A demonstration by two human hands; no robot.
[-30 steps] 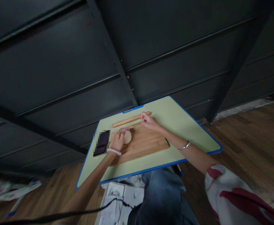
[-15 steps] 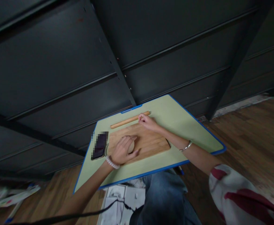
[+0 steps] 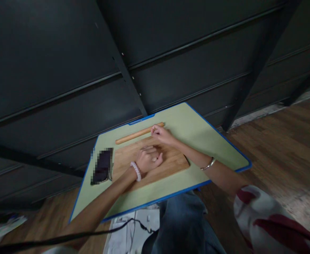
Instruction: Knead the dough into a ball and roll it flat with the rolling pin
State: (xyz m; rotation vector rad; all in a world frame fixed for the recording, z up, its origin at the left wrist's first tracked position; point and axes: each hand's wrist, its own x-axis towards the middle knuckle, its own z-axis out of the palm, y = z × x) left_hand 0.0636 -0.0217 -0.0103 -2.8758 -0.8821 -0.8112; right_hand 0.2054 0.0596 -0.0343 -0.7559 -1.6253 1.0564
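My left hand (image 3: 148,159) is on the wooden cutting board (image 3: 173,160), its fingers curled over a pale lump that looks like dough. The hand now covers nearly all of that lump. Close to the board's far edge, my right hand (image 3: 161,134) is loosely closed, and I see nothing in it. Just beyond its fingers lies a wooden rolling pin (image 3: 133,135), slanting across the far side of the table; I cannot tell whether the fingertips touch it.
The pale green folding table (image 3: 194,123) has a blue rim. A dark phone (image 3: 103,165), partly pixelated, lies left of the board. A black cable (image 3: 91,234) crosses below the table. Dark metal panels (image 3: 186,74) stand right behind it.
My left hand has gone from spread fingers over the pale lump to curled fingers, shifting rightward on the board. My right hand keeps its place by the rolling pin. The view has shifted slightly.
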